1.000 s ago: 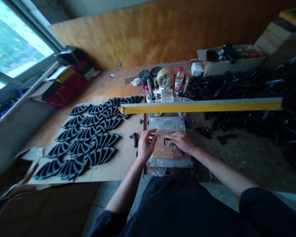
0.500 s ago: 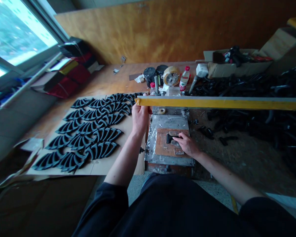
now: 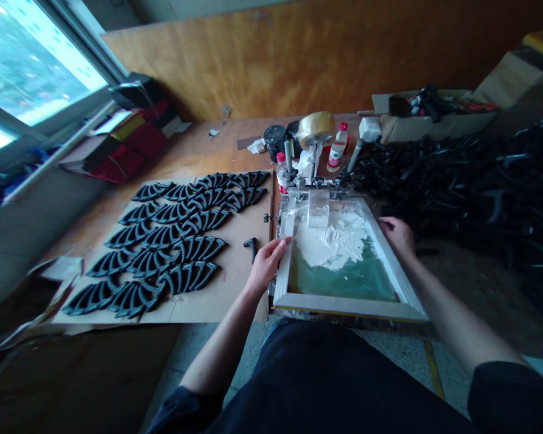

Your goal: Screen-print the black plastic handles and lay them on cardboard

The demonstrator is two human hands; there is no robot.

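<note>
A screen-printing frame (image 3: 353,306) lies over the work base, with green mesh and a thick patch of white ink (image 3: 344,241) on it. A pale squeegee-like block (image 3: 318,209) stands in the ink near the far side. My left hand (image 3: 268,265) is closed at the frame's left edge, thumb tip on the rim. At the right edge is my right hand (image 3: 399,235), its fingers curled against the frame's side. One black handle-like part (image 3: 251,247) rests on the cardboard (image 3: 235,289) beside my left hand. What lies under the screen is hidden.
Rows of black curved parts (image 3: 149,259) cover the cardboard's left. A dark heap of similar parts (image 3: 489,181) is on the right. Behind the frame stand a tape roll (image 3: 317,128), a black tub (image 3: 275,141) and a red-capped bottle (image 3: 338,147).
The raised frame has swung down flat over the base. My left hand came down and nearer with it. My right hand left the black part on the base and moved right to the frame's side.
</note>
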